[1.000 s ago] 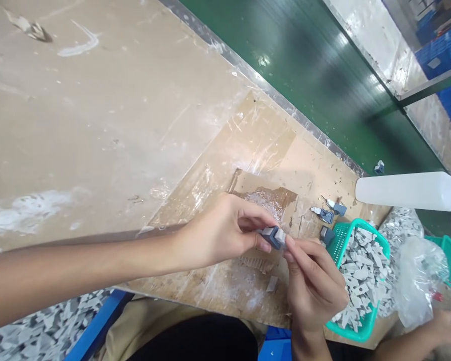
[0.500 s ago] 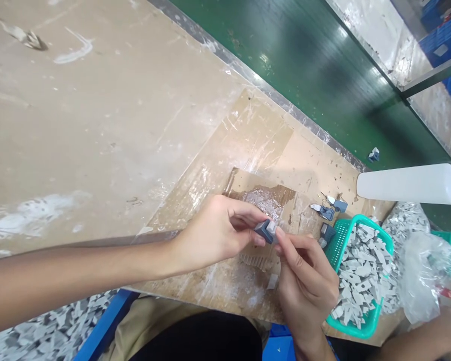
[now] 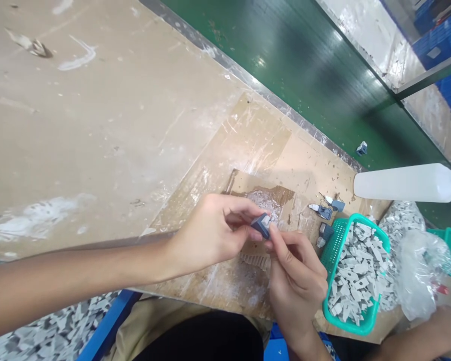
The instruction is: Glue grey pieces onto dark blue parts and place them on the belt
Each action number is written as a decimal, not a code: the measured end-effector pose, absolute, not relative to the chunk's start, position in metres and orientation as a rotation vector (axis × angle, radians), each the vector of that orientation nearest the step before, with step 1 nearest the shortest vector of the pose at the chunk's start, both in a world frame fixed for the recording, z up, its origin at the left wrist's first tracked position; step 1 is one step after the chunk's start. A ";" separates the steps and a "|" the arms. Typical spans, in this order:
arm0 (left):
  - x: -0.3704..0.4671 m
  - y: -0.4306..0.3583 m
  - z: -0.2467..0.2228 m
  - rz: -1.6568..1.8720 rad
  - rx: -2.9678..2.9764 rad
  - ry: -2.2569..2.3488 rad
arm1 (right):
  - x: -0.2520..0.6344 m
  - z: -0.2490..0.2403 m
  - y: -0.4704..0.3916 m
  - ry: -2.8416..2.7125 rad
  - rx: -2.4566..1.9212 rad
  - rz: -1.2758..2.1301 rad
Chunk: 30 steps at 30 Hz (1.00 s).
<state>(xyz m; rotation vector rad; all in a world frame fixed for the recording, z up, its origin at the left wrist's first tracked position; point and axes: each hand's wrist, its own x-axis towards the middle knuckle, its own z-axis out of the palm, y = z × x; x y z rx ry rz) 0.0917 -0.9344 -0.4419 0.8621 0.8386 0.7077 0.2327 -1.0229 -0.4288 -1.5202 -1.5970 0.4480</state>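
Observation:
Between thumb and fingers, my left hand [image 3: 218, 228] pinches a small dark grey block [image 3: 261, 225] with a light grey piece on it. My right hand [image 3: 298, 273] has its thumb and index fingertip pressed at the light grey piece on the block's right side. Both hands are above a cardboard piece [image 3: 244, 183] with a wet, whitish patch. To the right of my right hand stands a green basket [image 3: 330, 250] full of light grey pieces [image 3: 361, 265]. Several dark grey parts [image 3: 324, 212] with light ends lie behind the basket.
A white bottle [image 3: 406, 183] lies at the right, near plastic bags [image 3: 424, 271]. Another person's arm [image 3: 424, 331] shows at the lower right. A blue-edged bin [image 3: 107, 328] of grey pieces is at the lower left. Beyond the table edge is a green surface [image 3: 296, 65].
My right hand has moved slightly left, keeping its fingertips at the block. The block is turned a little, showing more of its light grey piece. The view has shifted slightly.

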 end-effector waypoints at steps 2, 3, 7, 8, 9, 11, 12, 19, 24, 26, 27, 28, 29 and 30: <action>0.091 -0.934 -0.442 0.702 0.900 0.843 | 0.231 -0.432 -1.022 -1.589 -1.520 0.434; 0.091 -0.934 -0.442 0.702 0.925 0.847 | 0.230 -0.433 -1.023 -1.584 -1.514 0.427; 0.090 -0.936 -0.439 0.705 1.024 0.836 | 0.226 -0.434 -1.025 -1.550 -1.483 0.403; 0.089 -0.936 -0.438 0.699 1.035 0.835 | 0.225 -0.433 -1.026 -1.544 -1.480 0.394; 0.089 -0.935 -0.437 0.691 1.043 0.836 | 0.223 -0.433 -1.026 -1.544 -1.476 0.382; 0.089 -0.933 -0.437 0.665 1.056 0.844 | 0.221 -0.434 -1.026 -1.546 -1.467 0.352; 0.089 -0.932 -0.437 0.645 1.067 0.850 | 0.220 -0.435 -1.025 -1.545 -1.465 0.337; 0.091 -0.910 -0.441 0.605 1.141 0.939 | 0.239 -0.418 -1.026 -1.536 -1.607 0.371; 0.096 -0.821 -0.418 0.910 1.736 1.388 | 0.272 -0.402 -1.072 -1.452 -1.545 0.321; 0.108 -0.774 -0.407 0.851 1.875 1.560 | 0.290 -0.399 -1.089 -1.388 -1.520 0.268; 0.115 -0.752 -0.403 0.837 1.903 1.610 | 0.301 -0.397 -1.094 -1.363 -1.528 0.238; 0.123 -0.732 -0.401 0.828 1.922 1.644 | 0.313 -0.393 -1.099 -1.352 -1.551 0.206; 0.131 -0.716 -0.400 0.823 1.941 1.667 | 0.327 -0.389 -1.102 -1.348 -1.584 0.169; 0.140 -0.703 -0.401 0.809 1.964 1.692 | 0.341 -0.383 -1.105 -1.344 -1.627 0.127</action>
